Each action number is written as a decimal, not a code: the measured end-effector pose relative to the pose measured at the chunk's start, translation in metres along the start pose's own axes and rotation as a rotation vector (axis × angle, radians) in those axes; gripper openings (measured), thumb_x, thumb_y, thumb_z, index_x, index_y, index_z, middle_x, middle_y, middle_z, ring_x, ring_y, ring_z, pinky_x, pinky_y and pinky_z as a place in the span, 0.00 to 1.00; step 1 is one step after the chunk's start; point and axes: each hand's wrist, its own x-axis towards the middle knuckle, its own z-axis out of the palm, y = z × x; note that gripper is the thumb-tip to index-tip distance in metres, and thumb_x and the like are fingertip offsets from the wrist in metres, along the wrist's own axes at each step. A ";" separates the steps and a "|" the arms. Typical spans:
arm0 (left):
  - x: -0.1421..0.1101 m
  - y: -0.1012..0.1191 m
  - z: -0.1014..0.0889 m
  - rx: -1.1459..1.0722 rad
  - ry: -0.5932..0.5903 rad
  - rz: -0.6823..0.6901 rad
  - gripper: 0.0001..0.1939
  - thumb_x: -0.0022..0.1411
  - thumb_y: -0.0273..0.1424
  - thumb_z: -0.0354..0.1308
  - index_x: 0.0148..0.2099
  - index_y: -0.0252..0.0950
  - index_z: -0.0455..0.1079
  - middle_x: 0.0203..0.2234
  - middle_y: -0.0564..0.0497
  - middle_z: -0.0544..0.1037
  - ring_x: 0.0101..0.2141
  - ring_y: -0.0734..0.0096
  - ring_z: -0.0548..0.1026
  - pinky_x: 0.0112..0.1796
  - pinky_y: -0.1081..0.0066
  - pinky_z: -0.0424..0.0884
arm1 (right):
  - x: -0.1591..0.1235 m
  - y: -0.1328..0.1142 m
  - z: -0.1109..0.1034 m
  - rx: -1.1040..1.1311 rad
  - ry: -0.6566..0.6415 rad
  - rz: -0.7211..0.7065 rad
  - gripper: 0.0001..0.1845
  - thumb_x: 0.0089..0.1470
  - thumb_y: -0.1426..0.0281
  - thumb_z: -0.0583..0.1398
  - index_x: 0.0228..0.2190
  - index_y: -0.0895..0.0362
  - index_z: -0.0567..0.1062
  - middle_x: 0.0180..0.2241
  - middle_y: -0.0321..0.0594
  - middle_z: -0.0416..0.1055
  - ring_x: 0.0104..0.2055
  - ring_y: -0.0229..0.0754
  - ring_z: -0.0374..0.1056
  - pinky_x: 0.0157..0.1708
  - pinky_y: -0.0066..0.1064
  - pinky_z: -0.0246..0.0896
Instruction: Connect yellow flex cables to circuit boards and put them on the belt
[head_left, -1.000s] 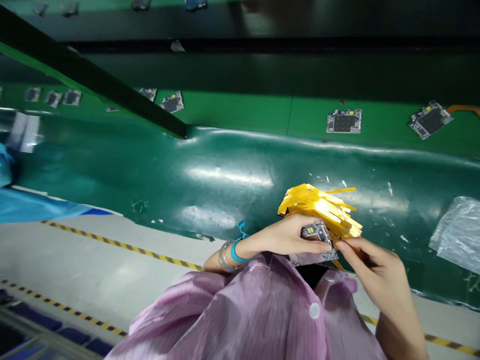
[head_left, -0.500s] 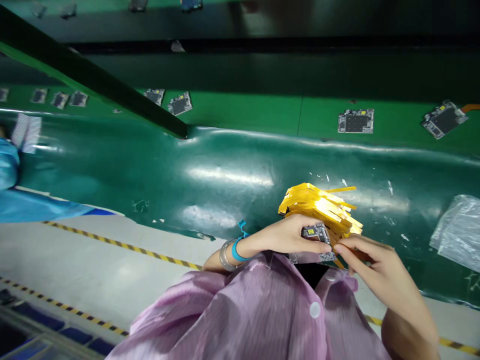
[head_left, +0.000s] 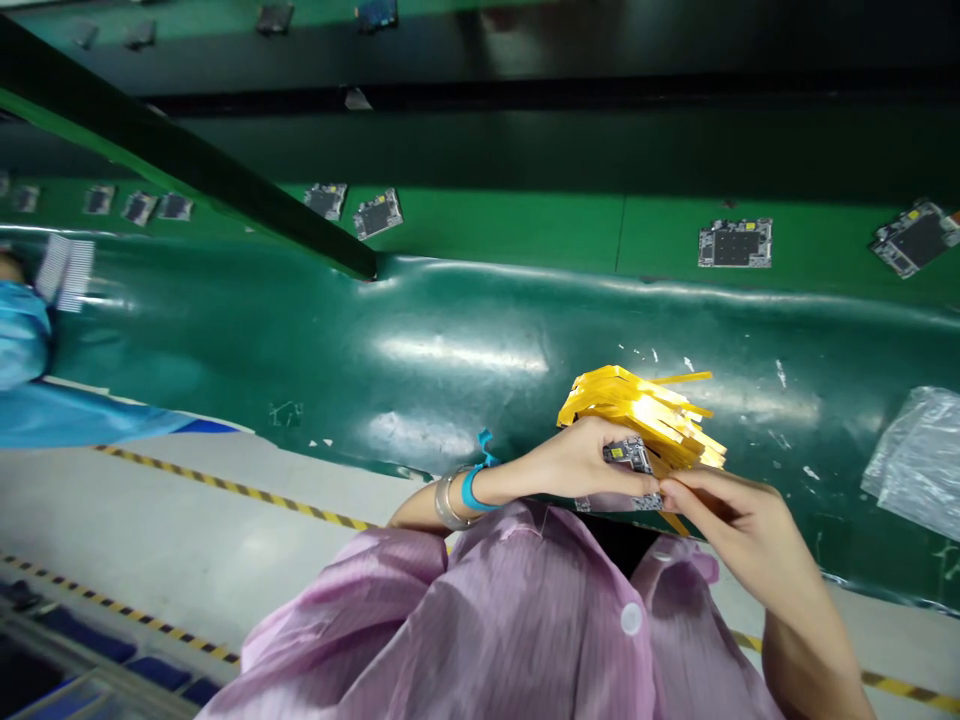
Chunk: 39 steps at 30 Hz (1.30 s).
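My left hand (head_left: 592,465) is closed on a small circuit board (head_left: 630,455) with a yellow square on it, held near my body at the bench's front edge. At the board's right edge my right hand (head_left: 724,510) is closed in a pinch, thumb and forefinger touching the tip of my left thumb. A narrow orange flat ribbon cable (head_left: 675,522) shows below the pinch; its end at the board is hidden by my fingers. Just beyond both hands lies a bundle of yellow flat ribbon cables (head_left: 637,405) on the green bench mat (head_left: 465,380).
Circuit boards lie on a green strip (head_left: 525,225) behind the mat, one board (head_left: 735,243) right of centre. A dark green post (head_left: 247,185) slants across the left. Clear plastic bags (head_left: 919,460) lie at right. A co-worker's blue sleeve (head_left: 22,335) shows at left.
The boards on the green strip have shifted right. Both my hands have moved slightly left and up, still together at the board's edge.
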 end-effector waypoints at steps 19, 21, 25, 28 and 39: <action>0.050 0.085 -0.153 0.743 0.396 0.089 0.14 0.67 0.39 0.62 0.38 0.30 0.75 0.29 0.52 0.75 0.31 0.73 0.71 0.34 0.73 0.66 | 0.011 0.051 -0.005 0.021 0.338 0.085 0.21 0.63 0.51 0.60 0.45 0.53 0.81 0.43 0.43 0.84 0.46 0.50 0.80 0.48 0.38 0.72; 0.086 0.093 -0.197 0.790 0.418 0.120 0.12 0.66 0.35 0.63 0.41 0.28 0.76 0.32 0.49 0.77 0.33 0.71 0.72 0.38 0.70 0.68 | 0.019 0.050 0.006 -0.071 0.299 -0.001 0.19 0.64 0.53 0.59 0.43 0.54 0.82 0.44 0.44 0.84 0.45 0.50 0.80 0.47 0.38 0.73; 0.149 0.084 -0.264 0.899 0.519 0.163 0.12 0.65 0.31 0.63 0.48 0.28 0.76 0.43 0.43 0.81 0.44 0.62 0.76 0.49 0.65 0.70 | 0.045 0.038 0.036 -0.276 0.266 -0.219 0.16 0.68 0.60 0.56 0.39 0.54 0.80 0.41 0.44 0.83 0.42 0.48 0.79 0.46 0.38 0.72; 0.162 0.064 -0.286 1.007 0.770 0.175 0.15 0.68 0.29 0.60 0.54 0.27 0.72 0.53 0.37 0.77 0.54 0.58 0.73 0.58 0.62 0.65 | 0.067 0.030 0.056 -0.338 0.222 -0.305 0.12 0.69 0.64 0.56 0.38 0.53 0.79 0.39 0.43 0.80 0.43 0.49 0.76 0.46 0.40 0.70; 0.036 -0.002 -0.301 1.338 0.775 -0.111 0.23 0.65 0.14 0.47 0.55 0.34 0.73 0.58 0.42 0.74 0.60 0.59 0.67 0.61 0.61 0.63 | 0.110 0.033 0.070 -0.425 0.146 -0.516 0.15 0.69 0.67 0.52 0.29 0.52 0.70 0.31 0.41 0.74 0.35 0.50 0.72 0.37 0.42 0.66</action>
